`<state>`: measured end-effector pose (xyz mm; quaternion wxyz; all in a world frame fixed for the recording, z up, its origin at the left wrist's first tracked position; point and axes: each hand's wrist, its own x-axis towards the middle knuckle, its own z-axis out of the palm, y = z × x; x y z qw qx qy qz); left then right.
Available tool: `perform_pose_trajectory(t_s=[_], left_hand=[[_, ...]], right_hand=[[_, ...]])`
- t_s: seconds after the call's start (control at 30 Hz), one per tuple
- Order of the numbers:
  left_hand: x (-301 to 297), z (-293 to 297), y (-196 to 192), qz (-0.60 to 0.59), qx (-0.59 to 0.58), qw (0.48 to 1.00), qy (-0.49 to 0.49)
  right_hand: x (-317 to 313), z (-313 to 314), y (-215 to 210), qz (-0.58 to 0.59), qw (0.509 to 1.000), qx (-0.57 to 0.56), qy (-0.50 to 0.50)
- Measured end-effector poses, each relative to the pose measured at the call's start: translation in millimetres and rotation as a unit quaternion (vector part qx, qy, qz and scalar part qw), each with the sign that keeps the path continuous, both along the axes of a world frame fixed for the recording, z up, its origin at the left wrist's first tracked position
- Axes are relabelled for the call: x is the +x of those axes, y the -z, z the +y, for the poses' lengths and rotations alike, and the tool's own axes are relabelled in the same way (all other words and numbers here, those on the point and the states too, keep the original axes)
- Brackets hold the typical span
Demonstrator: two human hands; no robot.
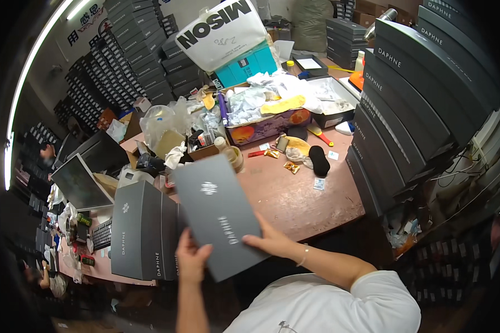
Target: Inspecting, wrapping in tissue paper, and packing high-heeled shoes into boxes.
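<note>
Grey shoe box (pixel 219 213), flat and lidded, held tilted above the near edge of the surface (pixel 294 194) by both hands. The left hand (pixel 193 260) clamps its near corner, thumb on the lid, fingers beneath. The right hand (pixel 268 242) lies with fingers spread along its near right side. The lid is on and appears fully seated, though the far side is hard to judge at this angle. The box is not yet set down. Just beside it, at the near left corner, two like grey boxes (pixel 141 233) stand on end, touching each other. At the right edge rises a tall stack of dark boxes (pixel 405 105), roughly eight. Towards the far edge sits one open carton of crumpled paper (pixel 266 108), with one black insole (pixel 319 160) near it.
</note>
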<state>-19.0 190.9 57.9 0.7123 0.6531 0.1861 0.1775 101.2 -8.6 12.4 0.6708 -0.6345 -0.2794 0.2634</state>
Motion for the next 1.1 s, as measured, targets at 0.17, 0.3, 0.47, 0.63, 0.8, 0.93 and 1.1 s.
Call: perform_pose_trajectory(t_s=[0.17,0.3,0.47,0.63,0.8,0.93,1.1], left_hand=[[50,-88,159,0.126,-0.247,0.96,0.024],[63,-77,177,0.135,-0.4,0.906,0.011],[58,-66,119,0.043,-0.286,0.957,0.004],[24,16,84,0.011,-0.096,0.995,-0.041],[8,40,47,0.085,0.061,0.993,0.049],[-3,40,86,0.248,0.579,0.776,-0.019],[13,-64,62,0.111,0.212,0.905,0.353]], right_hand=[[41,-98,103,-0.03,0.976,-0.182,0.114],[68,-118,83,0.111,0.963,-0.22,0.112],[85,-105,36,0.295,0.949,0.019,0.108],[16,-23,8,0.155,0.984,0.027,0.087],[-25,1,22,-0.301,0.949,-0.051,-0.084],[30,-60,27,-0.417,0.788,-0.452,0.04],[55,-67,43,-0.415,0.84,-0.345,0.053]])
